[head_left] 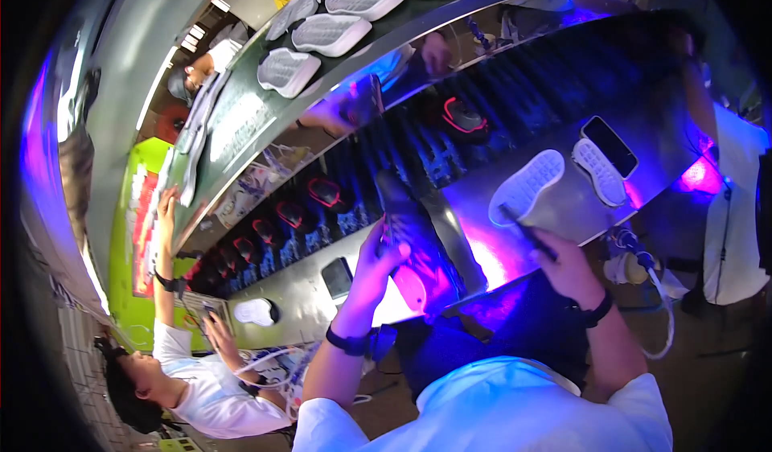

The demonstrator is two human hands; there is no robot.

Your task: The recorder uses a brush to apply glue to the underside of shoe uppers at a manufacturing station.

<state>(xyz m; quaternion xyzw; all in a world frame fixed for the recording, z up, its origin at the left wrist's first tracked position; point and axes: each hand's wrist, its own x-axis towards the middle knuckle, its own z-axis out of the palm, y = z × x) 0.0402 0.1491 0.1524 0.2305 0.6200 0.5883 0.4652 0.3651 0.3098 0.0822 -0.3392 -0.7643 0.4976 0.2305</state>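
My left hand (371, 263) is closed around a dark shoe upper (418, 243) with a pink, rounded end. The upper lies lengthwise over the near edge of the metal bench, lit violet. My right hand (569, 271) grips a slim dark stick-like tool (537, 239), whose kind I cannot make out. Its tip points at the heel end of a white shoe sole (527, 185) lying on the bench. A second, smaller-looking white sole (599, 172) rests just right of it, against a dark phone (609, 146).
Beyond the bench runs a dark conveyor (378, 162) carrying several dark shoes with red collars (326, 193). Grey-white soles (331, 34) line a green upper shelf. A co-worker (185, 380) reaches up at left; another person (736, 203) stands at right. A white cable (666, 315) hangs near my right arm.
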